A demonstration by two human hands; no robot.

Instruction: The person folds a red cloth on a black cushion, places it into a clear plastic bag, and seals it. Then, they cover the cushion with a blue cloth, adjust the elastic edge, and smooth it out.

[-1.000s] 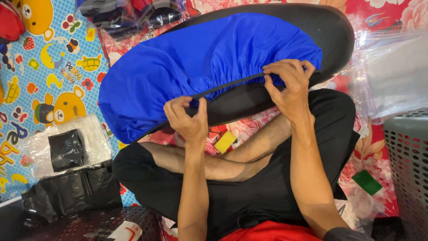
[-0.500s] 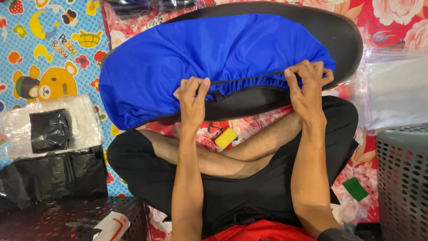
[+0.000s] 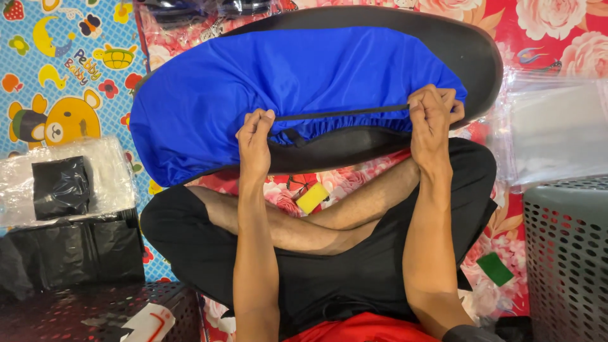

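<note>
Both hands had slid outward along the gathered hem of the blue cover [image 3: 297, 82], drawing it tight over the black seat [image 3: 468, 44] resting across the person's crossed legs. The left hand [image 3: 255, 136] and the right hand [image 3: 432, 114] were each closed on that hem. At the floor's right edge stood a grey basket [image 3: 567, 253], contents hidden; on the left, a clear bag [image 3: 107, 171] held folded black fabric [image 3: 60, 187].

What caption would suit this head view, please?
Both hands, left and right, grip a blue cover's hem over a black seat.
</note>
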